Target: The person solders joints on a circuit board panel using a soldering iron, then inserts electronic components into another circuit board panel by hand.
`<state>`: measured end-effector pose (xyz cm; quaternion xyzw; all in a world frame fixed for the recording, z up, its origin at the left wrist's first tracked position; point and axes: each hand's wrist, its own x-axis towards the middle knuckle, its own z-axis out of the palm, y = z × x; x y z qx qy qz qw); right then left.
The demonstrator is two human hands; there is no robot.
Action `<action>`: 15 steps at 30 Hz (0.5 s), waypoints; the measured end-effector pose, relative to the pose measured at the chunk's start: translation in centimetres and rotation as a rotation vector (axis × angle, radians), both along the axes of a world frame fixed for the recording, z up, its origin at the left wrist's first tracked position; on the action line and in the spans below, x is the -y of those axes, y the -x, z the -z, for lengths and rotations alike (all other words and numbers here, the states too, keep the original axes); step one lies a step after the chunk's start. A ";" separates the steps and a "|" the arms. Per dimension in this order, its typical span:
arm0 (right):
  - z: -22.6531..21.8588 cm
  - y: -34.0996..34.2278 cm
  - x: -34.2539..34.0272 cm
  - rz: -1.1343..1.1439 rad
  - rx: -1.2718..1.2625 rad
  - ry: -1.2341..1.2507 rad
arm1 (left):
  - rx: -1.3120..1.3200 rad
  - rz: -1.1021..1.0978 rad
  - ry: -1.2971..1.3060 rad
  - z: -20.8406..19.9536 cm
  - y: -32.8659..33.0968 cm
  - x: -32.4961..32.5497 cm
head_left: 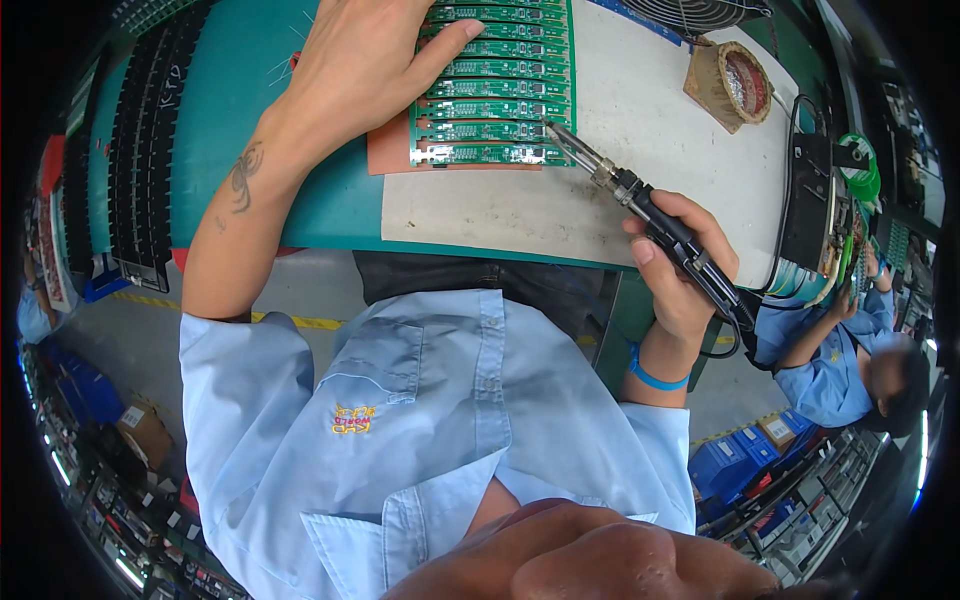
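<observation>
My left hand [360,70] lies flat on the green bench, its thumb pressing the left edge of a panel of green circuit boards [495,90] stacked in rows on a brown sheet [390,152]. My right hand [682,285] grips a black-handled soldering iron [655,218] like a pen. Its metal tip touches the right end of the lowest board, near the panel's corner. A blue band circles my right wrist.
A white mat [620,170] covers the bench under the iron. A brown tip-cleaner pot with metal wool [737,85] stands behind it, and a black iron stand [812,200] sits at the right. Black trays [150,130] lie at the left. A co-worker in blue [830,375] sits at the right.
</observation>
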<state>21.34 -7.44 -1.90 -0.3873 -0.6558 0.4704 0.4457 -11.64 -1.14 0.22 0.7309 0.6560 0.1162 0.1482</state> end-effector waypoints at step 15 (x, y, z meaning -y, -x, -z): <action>0.0 -0.1 0.0 0.025 -0.018 0.002 | 0.047 0.018 -0.016 -0.4 -0.2 0.3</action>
